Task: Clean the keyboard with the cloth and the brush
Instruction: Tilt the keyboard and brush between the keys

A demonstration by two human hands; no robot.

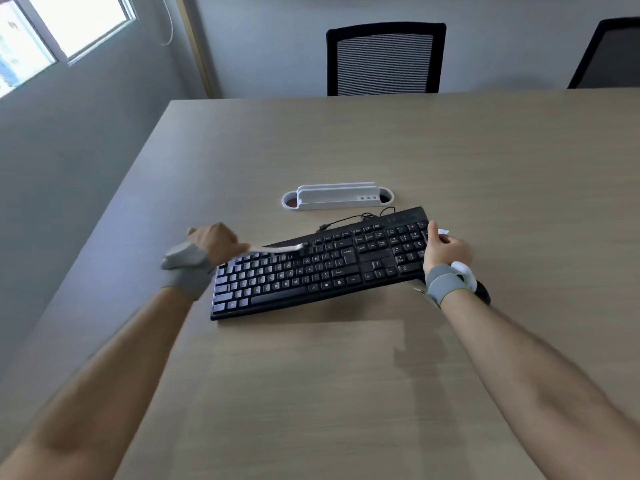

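Black plastic keyboard (322,271) with white letters sits on the near middle of the tabletop (346,393), turned so that its right end points away from the person. Its near left corner is on the wood. Its right end looks lifted a little, with a soft shadow under it.

The left grip (214,244) is curled round the handle of a thin white brush (277,249). The brush reaches over the top rows of keys on the left half, and it is blurry. The right grip (446,251) holds the right edge of the keyboard, with the thumb on top by the number keys and the fingers curled round the side. A small white bit (443,232) shows by those fingers, and I cannot tell what it is. Both wrists wear grey bands (441,282). A dark thing (483,292) lies just behind the right wrist, mostly hidden.

A thin black cord (349,220) runs from the back of the keyboard. Just past it, a long white plastic tray (337,197) with round ends is set in the tabletop.

The tabletop is wide, pale brown wood with a fine grain. At its far side stand two black chairs with mesh backs, one in the middle (384,58) and one at the right edge (609,53). The walls (104,133) are grey. A bright window (52,29) is up at the left.
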